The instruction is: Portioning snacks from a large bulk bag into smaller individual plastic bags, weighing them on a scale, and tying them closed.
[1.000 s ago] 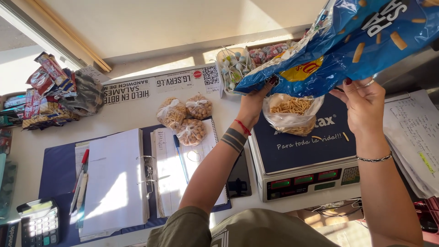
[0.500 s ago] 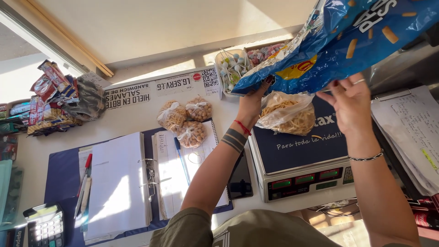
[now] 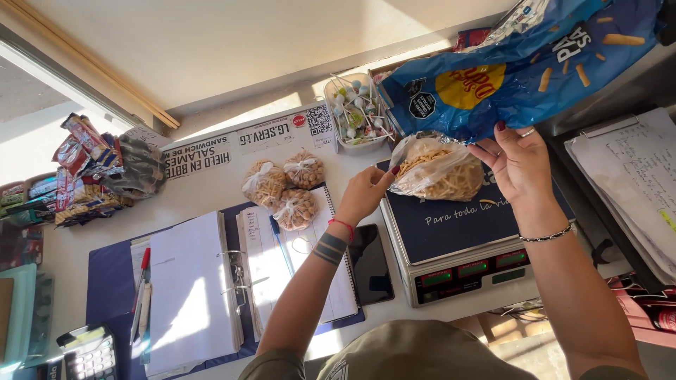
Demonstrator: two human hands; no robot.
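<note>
Left hand (image 3: pixel 362 195): thin red cord bracelet at the wrist, two dark band tattoos across the forearm just below it. Right hand (image 3: pixel 520 163): dark red nail polish, a ring on one finger, thin beaded metal bracelet at the wrist. Both forearms bare; olive-khaki short-sleeved top with a pale printed mark near the hem.

Scale (image 3: pixel 461 239) top bare near the bag (image 3: pixel 436 169); binder (image 3: pixel 211 281), phone (image 3: pixel 370 264) crowd left; tabletop (image 3: pixel 204 190) strip open beyond.
</note>
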